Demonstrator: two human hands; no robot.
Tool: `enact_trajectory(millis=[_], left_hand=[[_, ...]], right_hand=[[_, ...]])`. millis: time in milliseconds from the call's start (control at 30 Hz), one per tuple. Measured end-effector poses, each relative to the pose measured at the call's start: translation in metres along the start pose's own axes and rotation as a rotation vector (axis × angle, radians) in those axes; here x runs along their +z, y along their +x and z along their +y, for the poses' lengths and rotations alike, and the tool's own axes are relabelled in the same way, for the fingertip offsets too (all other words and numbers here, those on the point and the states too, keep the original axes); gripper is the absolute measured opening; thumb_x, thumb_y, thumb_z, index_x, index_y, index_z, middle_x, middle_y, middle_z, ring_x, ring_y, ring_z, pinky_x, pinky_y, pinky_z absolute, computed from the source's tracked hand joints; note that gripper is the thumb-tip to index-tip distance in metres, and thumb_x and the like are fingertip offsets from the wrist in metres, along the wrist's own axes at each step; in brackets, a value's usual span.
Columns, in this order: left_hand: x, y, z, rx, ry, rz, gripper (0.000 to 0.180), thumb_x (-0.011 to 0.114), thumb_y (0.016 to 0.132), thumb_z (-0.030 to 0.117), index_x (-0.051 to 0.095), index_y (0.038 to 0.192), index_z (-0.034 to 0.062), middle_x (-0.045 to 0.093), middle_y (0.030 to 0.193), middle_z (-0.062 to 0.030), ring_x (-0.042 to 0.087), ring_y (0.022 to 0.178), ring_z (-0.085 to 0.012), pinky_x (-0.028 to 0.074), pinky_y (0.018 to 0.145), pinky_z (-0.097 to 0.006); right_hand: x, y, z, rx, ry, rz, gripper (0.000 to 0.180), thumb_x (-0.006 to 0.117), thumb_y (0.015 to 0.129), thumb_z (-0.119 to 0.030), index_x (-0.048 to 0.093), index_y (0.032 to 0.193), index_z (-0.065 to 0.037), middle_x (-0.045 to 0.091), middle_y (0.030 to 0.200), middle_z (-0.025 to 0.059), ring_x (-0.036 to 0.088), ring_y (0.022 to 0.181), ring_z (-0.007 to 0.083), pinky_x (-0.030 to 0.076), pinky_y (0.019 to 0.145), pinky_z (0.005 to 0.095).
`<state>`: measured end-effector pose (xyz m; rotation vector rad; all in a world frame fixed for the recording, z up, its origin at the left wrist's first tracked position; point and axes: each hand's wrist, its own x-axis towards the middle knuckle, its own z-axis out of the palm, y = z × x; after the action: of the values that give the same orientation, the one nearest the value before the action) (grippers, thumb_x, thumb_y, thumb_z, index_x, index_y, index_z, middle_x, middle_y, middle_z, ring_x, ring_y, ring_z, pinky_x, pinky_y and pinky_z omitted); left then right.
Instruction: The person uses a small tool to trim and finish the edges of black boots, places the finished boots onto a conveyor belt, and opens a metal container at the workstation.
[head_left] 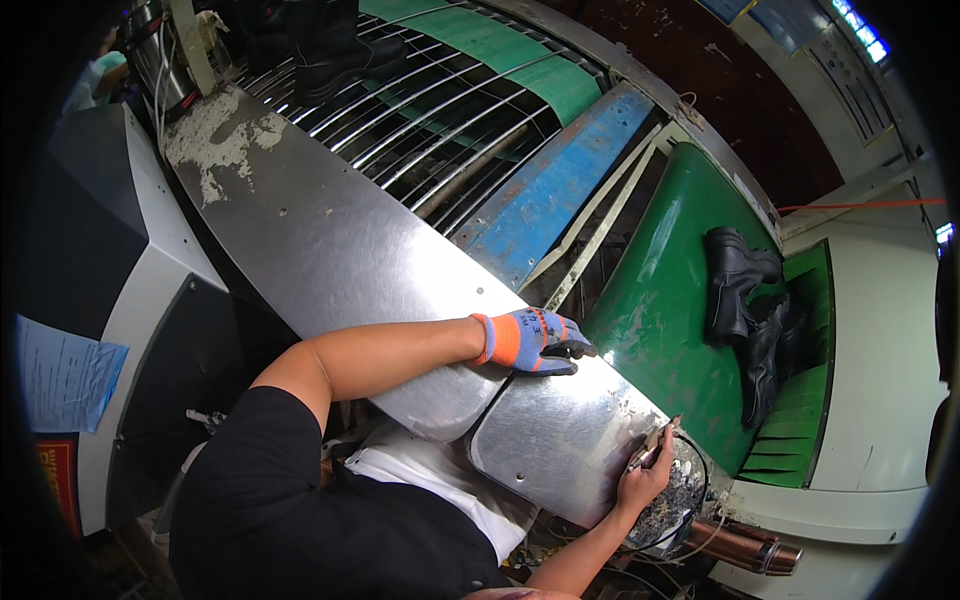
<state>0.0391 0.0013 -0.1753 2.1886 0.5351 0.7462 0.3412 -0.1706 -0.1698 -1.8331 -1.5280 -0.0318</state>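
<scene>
My left hand, in a blue and orange glove with dark fingertips, lies on the metal ledge by the gap between its two plates. Its fingers are stretched out and hold nothing. My bare right hand is at the right corner of the nearer metal plate. Its fingers are closed around a small, slim metal tool, whose exact kind I cannot make out. The tool's upper end reaches the green conveyor belt's edge. A dark cable curves close by that hand.
Black boots stand on the green belt before a green strip curtain. More black boots sit on a rod conveyor at the far left. A copper-coloured flask lies at lower right. A blue beam crosses between the conveyors.
</scene>
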Motion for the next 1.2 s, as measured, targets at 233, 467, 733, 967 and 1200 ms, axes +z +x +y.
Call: enact_trajectory(millis=[233, 467, 733, 967, 1200], left_hand=[[-0.002, 0.001, 0.004, -0.026, -0.038, -0.022, 0.04, 0.064, 0.093, 0.03, 0.061, 0.128, 0.0123, 0.066, 0.106, -0.0115, 0.062, 0.099, -0.0293, 0.05, 0.085, -0.037], [-0.005, 0.001, 0.006, -0.033, -0.032, -0.025, 0.04, 0.064, 0.093, 0.03, 0.061, 0.128, 0.0121, 0.065, 0.104, -0.0116, 0.063, 0.098, -0.0295, 0.05, 0.084, -0.037], [-0.005, 0.001, 0.007, -0.03, -0.029, -0.026, 0.039, 0.063, 0.093, 0.031, 0.062, 0.127, 0.0121, 0.065, 0.105, -0.0114, 0.063, 0.099, -0.0291, 0.05, 0.085, -0.037], [-0.007, 0.001, 0.009, -0.037, -0.019, -0.037, 0.039, 0.064, 0.093, 0.031, 0.061, 0.128, 0.0121, 0.065, 0.107, -0.0116, 0.063, 0.1, -0.0296, 0.05, 0.086, -0.037], [-0.006, 0.002, 0.008, -0.033, -0.021, -0.039, 0.04, 0.063, 0.093, 0.031, 0.061, 0.128, 0.012, 0.065, 0.107, -0.012, 0.063, 0.1, -0.0298, 0.05, 0.086, -0.037]], right_hand=[[0.0, -0.002, 0.007, -0.018, -0.028, -0.013, 0.052, 0.049, 0.087, 0.011, 0.054, 0.137, -0.001, 0.064, 0.12, 0.0133, 0.063, 0.102, 0.0206, 0.047, 0.084, 0.026], [0.0, 0.001, -0.005, -0.05, -0.029, 0.028, 0.051, 0.058, 0.082, 0.006, 0.056, 0.133, 0.0, 0.065, 0.111, 0.0194, 0.063, 0.1, 0.0345, 0.048, 0.088, 0.0375], [0.0, 0.0, -0.003, -0.015, -0.001, 0.015, 0.054, 0.056, 0.08, 0.008, 0.056, 0.133, 0.0, 0.065, 0.111, 0.0196, 0.063, 0.1, 0.0344, 0.048, 0.088, 0.0374], [0.0, 0.0, -0.002, -0.032, -0.017, 0.012, 0.056, 0.055, 0.078, 0.01, 0.056, 0.133, 0.0, 0.065, 0.113, 0.0199, 0.063, 0.101, 0.0352, 0.048, 0.09, 0.0373], [-0.001, 0.001, -0.005, -0.036, -0.018, 0.013, 0.055, 0.054, 0.079, 0.01, 0.056, 0.133, 0.0, 0.065, 0.113, 0.0199, 0.063, 0.102, 0.0352, 0.048, 0.091, 0.0375]])
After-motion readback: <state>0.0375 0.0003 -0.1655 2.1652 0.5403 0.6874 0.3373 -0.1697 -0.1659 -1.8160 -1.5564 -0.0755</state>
